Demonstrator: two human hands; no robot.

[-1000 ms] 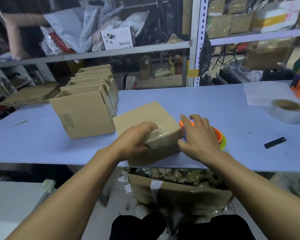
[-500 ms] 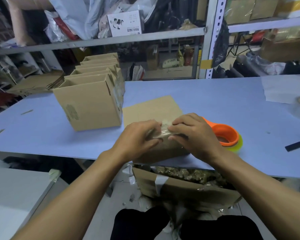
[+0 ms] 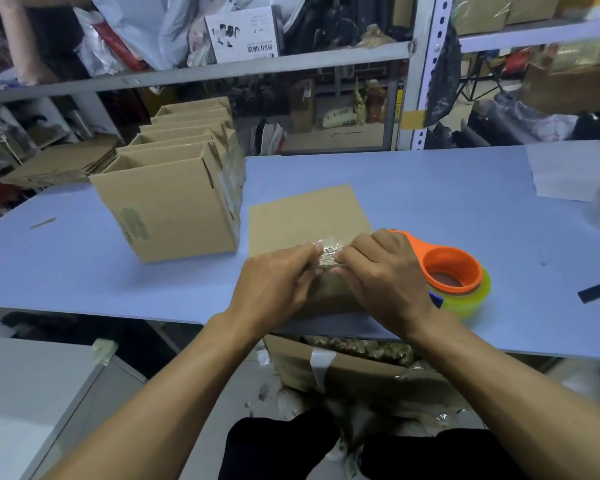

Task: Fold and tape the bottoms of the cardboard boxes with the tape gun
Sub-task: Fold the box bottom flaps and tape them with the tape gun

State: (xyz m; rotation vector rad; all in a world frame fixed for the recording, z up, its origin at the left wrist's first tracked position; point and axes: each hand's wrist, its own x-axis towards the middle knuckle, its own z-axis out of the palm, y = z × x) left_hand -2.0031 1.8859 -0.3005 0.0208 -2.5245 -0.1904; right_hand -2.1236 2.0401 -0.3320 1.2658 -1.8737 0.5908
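Head view: at the upper centre a white carton [image 3: 245,36] on the shelf bears upside-down print, too small to read. A grey printed block marks the side of the front open box [image 3: 168,211], left of centre. In the centre, the matte brown cardboard box [image 3: 309,216] lies on the blue table [image 3: 430,188]. The left hand [image 3: 274,289] and right hand [image 3: 385,275] press crinkled clear tape [image 3: 328,252] over its near edge with curled fingers. The orange tape gun [image 3: 454,271] lies just right of the right hand.

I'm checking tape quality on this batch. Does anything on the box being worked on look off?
Yes. The tape at the near edge of the box looks wrinkled and bunched, not flat. The left hand and right hand press it from either side.
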